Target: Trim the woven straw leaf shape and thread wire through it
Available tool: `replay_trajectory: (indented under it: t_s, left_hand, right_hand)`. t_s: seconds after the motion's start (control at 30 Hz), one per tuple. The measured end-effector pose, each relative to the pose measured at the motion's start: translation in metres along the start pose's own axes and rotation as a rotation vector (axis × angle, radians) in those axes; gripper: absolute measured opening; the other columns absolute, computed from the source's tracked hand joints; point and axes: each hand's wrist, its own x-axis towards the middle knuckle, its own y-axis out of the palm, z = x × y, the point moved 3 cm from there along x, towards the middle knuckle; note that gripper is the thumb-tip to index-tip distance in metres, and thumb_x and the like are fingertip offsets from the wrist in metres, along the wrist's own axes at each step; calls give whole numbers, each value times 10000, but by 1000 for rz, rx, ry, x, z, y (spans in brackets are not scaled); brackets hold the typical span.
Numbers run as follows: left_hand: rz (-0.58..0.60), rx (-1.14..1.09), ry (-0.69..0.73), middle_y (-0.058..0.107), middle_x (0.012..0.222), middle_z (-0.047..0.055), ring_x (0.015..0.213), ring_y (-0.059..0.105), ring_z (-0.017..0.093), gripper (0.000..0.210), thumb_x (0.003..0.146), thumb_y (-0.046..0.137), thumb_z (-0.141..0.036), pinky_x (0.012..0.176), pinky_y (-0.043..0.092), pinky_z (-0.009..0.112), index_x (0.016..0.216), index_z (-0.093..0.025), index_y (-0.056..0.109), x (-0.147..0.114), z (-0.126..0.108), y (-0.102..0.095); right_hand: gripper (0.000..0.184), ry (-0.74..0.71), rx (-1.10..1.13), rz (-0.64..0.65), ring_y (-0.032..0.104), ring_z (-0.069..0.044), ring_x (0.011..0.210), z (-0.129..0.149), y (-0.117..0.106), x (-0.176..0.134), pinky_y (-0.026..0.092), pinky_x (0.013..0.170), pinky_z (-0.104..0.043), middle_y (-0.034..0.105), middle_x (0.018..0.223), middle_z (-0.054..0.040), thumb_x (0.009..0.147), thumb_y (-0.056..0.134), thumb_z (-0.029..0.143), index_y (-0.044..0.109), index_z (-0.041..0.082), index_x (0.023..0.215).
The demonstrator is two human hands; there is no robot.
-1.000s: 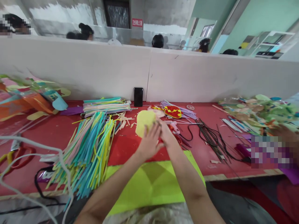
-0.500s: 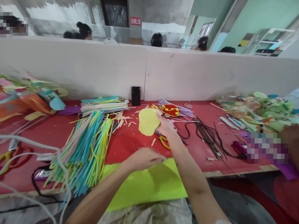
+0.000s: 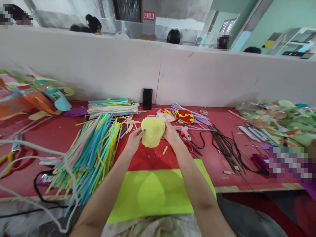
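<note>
Between my two hands is a flat, rounded pale-yellow piece (image 3: 153,131) with fine ridges across its surface. My left hand (image 3: 134,140) grips its left edge, and my right hand (image 3: 171,134) pinches its right edge. They hold it above a red sheet (image 3: 150,158). A yellow-green sheet (image 3: 158,194) lies nearer to me over the table's front edge. Just beyond the piece are a pink glue gun (image 3: 184,132) and a red oval with yellow trim (image 3: 184,116). Scissors beneath my right forearm are mostly hidden.
Bundles of coloured pipe cleaners (image 3: 96,151) cover the left of the red table. A black phone (image 3: 147,98) leans on the white partition (image 3: 98,69). Dark sticks (image 3: 224,148) and a black cable lie to the right. Large scissors (image 3: 18,158) and white cords are at far left.
My left hand has risen from above the yellow-green sheet to grip the yellow piece's left edge. The piece has shifted slightly left in view, still in my right hand.
</note>
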Motion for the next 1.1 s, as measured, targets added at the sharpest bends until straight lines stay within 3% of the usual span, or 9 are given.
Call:
replay_trajectory:
  t_s: [0.13, 0.2, 0.33, 0.43, 0.57, 0.67, 0.87, 1.1]
  left_hand:
    - [-118, -116, 0, 720, 902, 45, 784, 661, 162, 340, 631, 757, -291, 701, 501, 232, 942, -172, 684, 5, 8, -4]
    - [-151, -200, -37, 719, 868, 40, 738, 662, 148, 308, 671, 724, -356, 651, 501, 219, 914, -172, 679, 5, 10, -7]
    - [-6, -205, -130, 717, 865, 78, 761, 670, 176, 437, 742, 606, -525, 646, 516, 250, 951, -147, 670, 3, 12, -7]
    - [72, -92, -103, 714, 947, 86, 888, 661, 214, 457, 630, 763, -355, 770, 516, 292, 1021, -140, 661, 0, 16, -7]
    - [41, -52, -1, 707, 1006, 89, 977, 639, 241, 523, 568, 803, -274, 866, 492, 352, 1049, -145, 647, 0, 22, -8]
    - [-31, -105, 47, 707, 1014, 84, 981, 641, 232, 501, 573, 799, -276, 892, 482, 362, 1033, -157, 640, 3, 23, -11]
    - [-39, -155, 23, 708, 1015, 79, 983, 645, 221, 506, 563, 807, -252, 922, 472, 360, 1031, -171, 632, 3, 24, -8]
    - [-43, -222, -78, 715, 983, 92, 965, 651, 245, 473, 498, 835, -205, 919, 478, 396, 931, -158, 650, -2, 31, 1]
  right_hand:
    - [380, -75, -157, -77, 650, -178, 731, -13, -6, -1, 521, 610, -266, 707, 906, -14, 694, 682, 429, 618, 197, 988]
    - [398, -129, -212, -107, 636, -162, 698, -17, -8, -1, 508, 587, -248, 698, 898, 2, 680, 700, 391, 609, 209, 1022]
    - [430, -197, -265, -139, 627, -153, 688, -21, -11, 0, 497, 568, -235, 690, 903, 5, 692, 685, 397, 594, 226, 1075]
    - [424, -197, -201, -144, 625, -141, 669, -23, -15, 0, 485, 541, -220, 692, 909, 6, 700, 671, 435, 595, 228, 1062]
    - [444, -76, -42, -201, 652, -148, 687, -31, -22, -6, 520, 613, -257, 705, 871, -28, 738, 582, 571, 623, 200, 978]
    - [427, -20, -48, -249, 672, -174, 720, -40, -23, -13, 544, 699, -311, 713, 825, -37, 710, 630, 553, 644, 192, 937]
    - [354, -171, -249, -239, 666, -202, 768, -47, -16, -14, 549, 774, -357, 716, 801, -20, 651, 707, 453, 683, 179, 875]
    - [313, -278, -424, -261, 666, -208, 827, -37, -17, -17, 533, 781, -355, 713, 880, -49, 769, 584, 456, 681, 211, 936]
